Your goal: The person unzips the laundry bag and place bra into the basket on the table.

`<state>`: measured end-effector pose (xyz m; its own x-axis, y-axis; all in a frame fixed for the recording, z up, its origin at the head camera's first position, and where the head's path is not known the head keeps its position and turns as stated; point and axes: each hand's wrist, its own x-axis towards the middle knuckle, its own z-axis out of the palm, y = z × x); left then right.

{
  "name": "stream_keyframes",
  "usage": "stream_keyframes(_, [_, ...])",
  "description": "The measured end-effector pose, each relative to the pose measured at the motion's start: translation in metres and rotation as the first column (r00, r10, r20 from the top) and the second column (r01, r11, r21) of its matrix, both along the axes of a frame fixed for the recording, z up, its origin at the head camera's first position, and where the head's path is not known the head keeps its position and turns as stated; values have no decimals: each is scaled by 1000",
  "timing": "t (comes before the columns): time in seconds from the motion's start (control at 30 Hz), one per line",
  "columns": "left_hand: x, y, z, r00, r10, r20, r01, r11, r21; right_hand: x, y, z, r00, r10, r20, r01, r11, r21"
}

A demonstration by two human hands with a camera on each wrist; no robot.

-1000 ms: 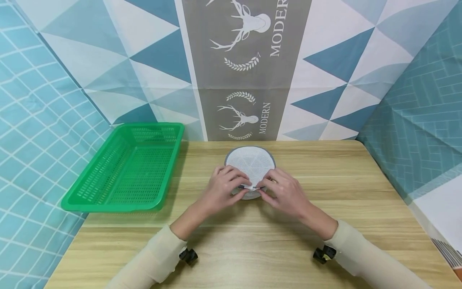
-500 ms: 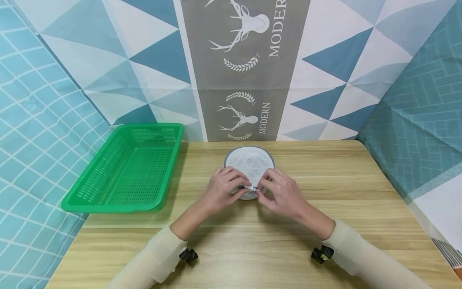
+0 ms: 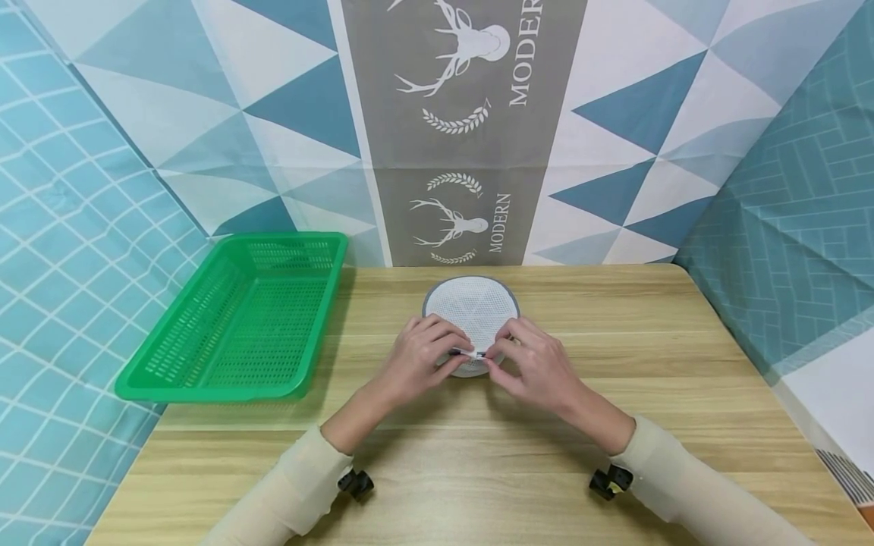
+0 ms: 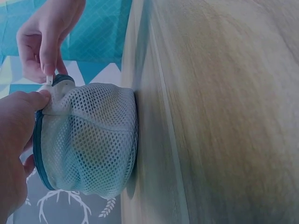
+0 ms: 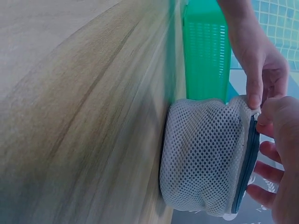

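At the mesh bag: rim best held taut
Left hand: I pinch it
Right hand: pinching alongside

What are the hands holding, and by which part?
A zippered mesh bag: the left hand and right hand pinch its near rim, by the dark zipper.

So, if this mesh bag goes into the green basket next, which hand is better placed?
Probably the left hand: it pinches the bag and is nearer the basket. The right hand also pinches the bag, but farther away.
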<state>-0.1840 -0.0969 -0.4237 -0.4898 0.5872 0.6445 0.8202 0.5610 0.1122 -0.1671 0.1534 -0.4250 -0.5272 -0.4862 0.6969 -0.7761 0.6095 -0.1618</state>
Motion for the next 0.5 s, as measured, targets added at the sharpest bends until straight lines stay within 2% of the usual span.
stream_keyframes(0.27, [1,-1,-1,1000,9,4,-9,1000,-1,-2,2,-2,1000,2,-29,-2,1000,-12])
stream_keyframes(0.5, [0,-3,-4,1000,11,-22,-11,1000,9,-1,3,-3,1000,-11,-27,11,1000,-16])
